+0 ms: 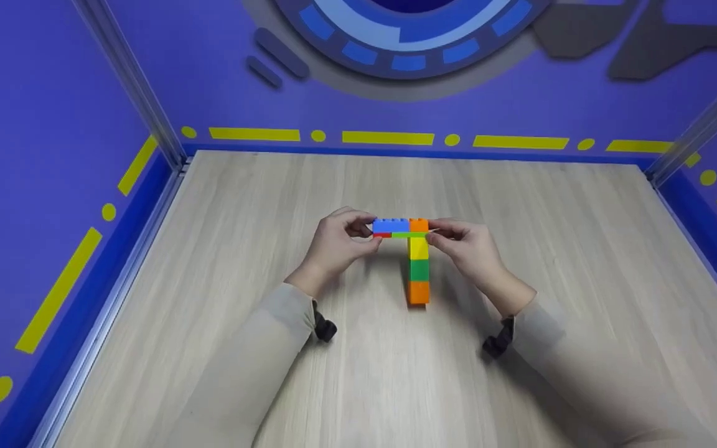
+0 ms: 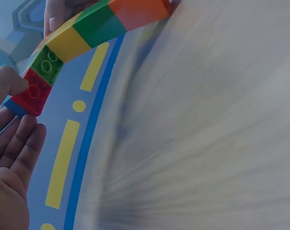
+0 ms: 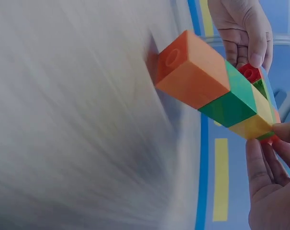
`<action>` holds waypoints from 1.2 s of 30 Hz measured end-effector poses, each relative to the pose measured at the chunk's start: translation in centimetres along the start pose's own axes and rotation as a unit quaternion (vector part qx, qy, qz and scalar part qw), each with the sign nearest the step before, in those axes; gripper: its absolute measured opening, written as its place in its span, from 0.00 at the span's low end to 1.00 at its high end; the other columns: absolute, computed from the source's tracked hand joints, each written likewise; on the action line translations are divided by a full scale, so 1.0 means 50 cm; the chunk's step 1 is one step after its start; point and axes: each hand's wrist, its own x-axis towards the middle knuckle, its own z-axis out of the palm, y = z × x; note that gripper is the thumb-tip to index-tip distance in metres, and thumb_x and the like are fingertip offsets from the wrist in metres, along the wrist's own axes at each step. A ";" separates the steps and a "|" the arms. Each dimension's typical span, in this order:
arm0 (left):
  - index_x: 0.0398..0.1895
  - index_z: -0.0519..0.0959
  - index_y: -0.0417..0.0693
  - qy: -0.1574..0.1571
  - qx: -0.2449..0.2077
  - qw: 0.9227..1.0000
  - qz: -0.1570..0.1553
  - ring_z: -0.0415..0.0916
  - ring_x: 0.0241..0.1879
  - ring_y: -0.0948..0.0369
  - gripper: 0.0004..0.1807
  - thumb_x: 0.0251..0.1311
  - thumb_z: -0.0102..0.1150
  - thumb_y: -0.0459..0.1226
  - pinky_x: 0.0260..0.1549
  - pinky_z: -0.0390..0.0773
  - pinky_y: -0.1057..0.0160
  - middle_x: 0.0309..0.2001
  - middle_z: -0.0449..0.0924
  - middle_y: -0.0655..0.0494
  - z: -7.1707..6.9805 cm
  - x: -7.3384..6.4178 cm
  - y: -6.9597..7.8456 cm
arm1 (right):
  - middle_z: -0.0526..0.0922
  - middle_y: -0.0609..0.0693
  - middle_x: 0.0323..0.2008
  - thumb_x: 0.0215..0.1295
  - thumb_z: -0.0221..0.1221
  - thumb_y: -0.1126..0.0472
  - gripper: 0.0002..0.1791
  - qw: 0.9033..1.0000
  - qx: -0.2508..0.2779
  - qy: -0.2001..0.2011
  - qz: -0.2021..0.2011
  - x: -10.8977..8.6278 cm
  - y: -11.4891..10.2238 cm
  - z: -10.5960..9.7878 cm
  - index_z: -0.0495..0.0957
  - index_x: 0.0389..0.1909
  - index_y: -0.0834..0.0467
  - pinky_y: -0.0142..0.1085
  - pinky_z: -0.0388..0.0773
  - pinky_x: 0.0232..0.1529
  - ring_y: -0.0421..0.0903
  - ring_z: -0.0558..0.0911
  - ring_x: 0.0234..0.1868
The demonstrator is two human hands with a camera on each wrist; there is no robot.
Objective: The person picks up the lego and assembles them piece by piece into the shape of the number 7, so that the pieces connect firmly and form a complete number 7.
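An L-shaped build of toy building bricks is held between both hands over the wooden table. Its arm has a blue brick and an orange brick above a flat red brick and a flat light-green brick. From the orange end runs a column of a yellow brick, a green brick and another orange brick, whose hollow underside shows. My left hand pinches the blue-and-red end, thumb on the red brick. The right hand pinches the opposite corner, by the light-green and yellow bricks.
The pale wooden table extends around the hands. Behind it stands a blue-purple wall with yellow dashes, and similar panels rise at both sides. Metal posts mark the corners. Black straps hang at both sleeve cuffs.
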 end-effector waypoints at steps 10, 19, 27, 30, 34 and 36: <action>0.57 0.86 0.47 0.006 0.012 0.998 -0.054 0.84 0.50 0.60 0.22 0.57 0.75 0.34 0.53 0.86 0.65 0.52 0.83 0.54 -0.002 0.048 -0.039 | 0.83 0.50 0.63 0.70 0.67 0.51 0.23 0.992 0.060 -0.034 0.108 0.067 0.006 0.008 0.82 0.64 0.51 0.45 0.78 0.70 0.49 0.82 0.61; 0.56 0.87 0.47 -0.001 0.005 0.995 -0.102 0.86 0.47 0.60 0.20 0.59 0.74 0.36 0.49 0.87 0.64 0.47 0.89 0.53 -0.010 0.060 -0.057 | 0.80 0.51 0.65 0.70 0.66 0.58 0.20 0.976 0.116 -0.019 0.186 0.094 0.012 0.029 0.83 0.62 0.52 0.43 0.77 0.71 0.48 0.81 0.62; 0.54 0.88 0.47 0.000 0.045 0.990 -0.133 0.85 0.54 0.59 0.18 0.60 0.75 0.38 0.57 0.85 0.60 0.52 0.90 0.55 -0.013 0.059 -0.069 | 0.82 0.51 0.63 0.70 0.66 0.56 0.21 0.981 0.066 -0.039 0.180 0.106 0.023 0.039 0.82 0.63 0.54 0.43 0.80 0.67 0.47 0.84 0.59; 0.54 0.88 0.48 -0.003 0.051 0.988 -0.149 0.84 0.58 0.59 0.18 0.60 0.75 0.39 0.61 0.83 0.60 0.54 0.89 0.56 -0.008 0.062 -0.069 | 0.82 0.51 0.63 0.70 0.65 0.56 0.20 0.982 0.050 -0.038 0.180 0.107 0.026 0.037 0.83 0.61 0.54 0.43 0.80 0.67 0.47 0.84 0.59; 0.56 0.88 0.49 -0.011 0.044 0.984 -0.171 0.83 0.60 0.60 0.20 0.60 0.74 0.39 0.61 0.83 0.60 0.55 0.89 0.57 -0.006 0.066 -0.066 | 0.83 0.50 0.62 0.71 0.65 0.55 0.18 0.980 0.037 -0.042 0.192 0.112 0.027 0.034 0.84 0.59 0.53 0.43 0.80 0.67 0.47 0.83 0.60; 0.56 0.87 0.48 -0.018 0.034 0.983 -0.179 0.83 0.58 0.60 0.20 0.60 0.74 0.40 0.58 0.84 0.61 0.55 0.88 0.57 -0.010 0.065 -0.064 | 0.83 0.51 0.61 0.72 0.64 0.55 0.17 0.981 0.026 -0.046 0.188 0.114 0.027 0.032 0.84 0.59 0.53 0.43 0.80 0.66 0.47 0.82 0.59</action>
